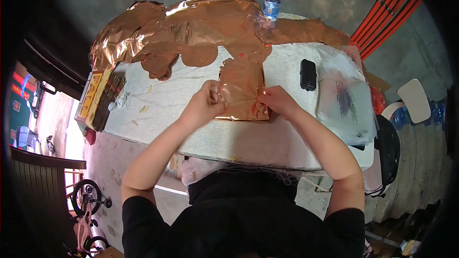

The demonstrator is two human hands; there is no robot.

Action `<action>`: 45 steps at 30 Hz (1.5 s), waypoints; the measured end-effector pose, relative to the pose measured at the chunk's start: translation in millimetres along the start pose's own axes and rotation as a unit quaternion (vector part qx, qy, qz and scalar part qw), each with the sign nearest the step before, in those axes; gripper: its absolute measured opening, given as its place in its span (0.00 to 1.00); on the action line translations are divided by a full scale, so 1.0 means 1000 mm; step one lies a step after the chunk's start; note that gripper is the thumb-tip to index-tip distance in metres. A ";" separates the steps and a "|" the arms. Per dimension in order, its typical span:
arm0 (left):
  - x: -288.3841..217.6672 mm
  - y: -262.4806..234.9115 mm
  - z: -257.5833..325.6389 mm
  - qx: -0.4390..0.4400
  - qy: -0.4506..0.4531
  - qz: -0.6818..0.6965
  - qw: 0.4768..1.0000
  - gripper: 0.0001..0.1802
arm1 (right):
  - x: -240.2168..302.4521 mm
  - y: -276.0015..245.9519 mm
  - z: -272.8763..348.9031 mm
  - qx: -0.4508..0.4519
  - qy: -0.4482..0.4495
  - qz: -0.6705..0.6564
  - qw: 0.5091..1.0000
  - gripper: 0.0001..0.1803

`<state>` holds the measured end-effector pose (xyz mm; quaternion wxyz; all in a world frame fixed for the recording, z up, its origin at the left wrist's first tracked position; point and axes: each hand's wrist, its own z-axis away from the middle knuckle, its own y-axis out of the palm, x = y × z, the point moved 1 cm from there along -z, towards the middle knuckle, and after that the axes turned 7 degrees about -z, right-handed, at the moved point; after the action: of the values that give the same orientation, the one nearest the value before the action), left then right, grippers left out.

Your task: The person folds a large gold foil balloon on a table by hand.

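A folded piece of shiny copper-coloured foil point(241, 91) lies in the middle of the white table point(248, 138). My left hand point(206, 101) pinches its left edge. My right hand point(277, 101) pinches its right edge. Both hands press the foil down against the tabletop. A big crumpled heap of the same copper foil point(186, 28) spreads over the far side of the table, and the folded piece runs up into it.
A black rectangular device point(308, 74) lies right of the foil. Clear plastic bags point(346, 100) cover the right end. A plastic water bottle point(272, 1) stands at the far edge. Flat boxes point(98, 95) sit at the left end. Orange cables point(387, 12) run at upper right.
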<state>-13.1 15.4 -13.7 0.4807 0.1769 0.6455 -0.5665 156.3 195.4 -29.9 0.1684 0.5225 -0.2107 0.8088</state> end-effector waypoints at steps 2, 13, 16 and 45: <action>-0.020 0.004 0.020 -0.133 0.143 -0.173 0.965 0.28 | -0.004 -0.002 -0.001 0.004 -0.005 -0.015 1.000 0.12; -0.009 0.027 0.046 0.045 0.274 -0.342 0.898 0.33 | 0.009 -0.004 0.010 0.013 0.018 -0.021 1.000 0.14; -0.011 0.027 0.047 0.046 0.276 -0.337 0.899 0.34 | 0.009 -0.005 0.025 -0.091 -0.084 0.121 0.985 0.16; 0.024 -0.024 -0.010 0.014 0.328 -0.327 0.886 0.21 | -0.019 0.032 0.036 -0.035 -0.340 0.503 0.794 0.39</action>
<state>-47.2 9.4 -21.3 0.0265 0.1380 0.7793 -0.6107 175.6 148.2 -39.0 -0.3265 0.5777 -0.5161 0.5416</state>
